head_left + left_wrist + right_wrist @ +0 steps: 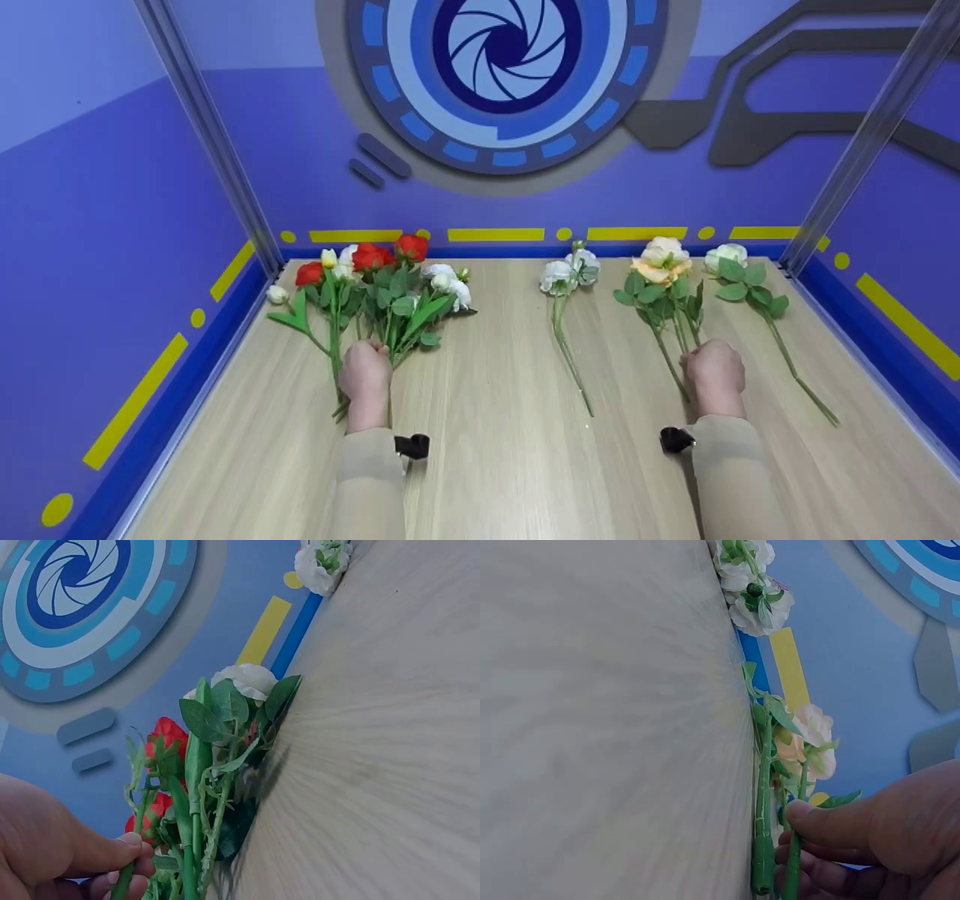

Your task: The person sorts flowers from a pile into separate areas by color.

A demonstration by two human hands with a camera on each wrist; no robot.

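Note:
My left hand pinches a green flower stem between thumb and fingers, beside a bunch of red flowers, white flowers and green leaves at the left. Which bloom tops that stem is hard to tell. Over on the right, my right hand pinches another green flower stem that rises towards a pale bloom. This belongs to the cream and peach flowers. A thicker stem lies on the table next to my right fingers, outside the pinch.
Between the hands lies a white flower spray with long stems. A single cream flower lies at the far right, a white bud at the far left. Blue walls enclose the wooden table at the back and sides.

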